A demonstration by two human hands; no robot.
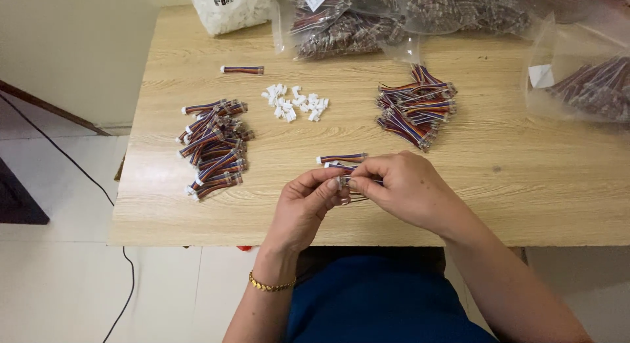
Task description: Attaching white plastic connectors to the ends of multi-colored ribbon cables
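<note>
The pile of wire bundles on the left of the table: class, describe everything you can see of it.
The pile of wire bundles is a loose heap of short multicoloured ribbon cables, striped red, blue and orange, most tipped with a small white plastic connector at one end. They lie flat on the wooden table, criss-crossed at slight angles. Neither hand touches the pile; one separate bundle lies apart behind it.

Bench (525,205): light wood-grain top, rectangular, evenly lit with soft shadows. Wall (72,41): plain cream, left of the bench. Floor (59,277): pale tiles with faint joints. Cable (98,185): thin, black, trailing across the tiles past the bench's left edge. Dark mat or panel (16,198): at the far left edge, partly cut off. Dark brown strip (52,108): slanting along the wall's foot.
</note>
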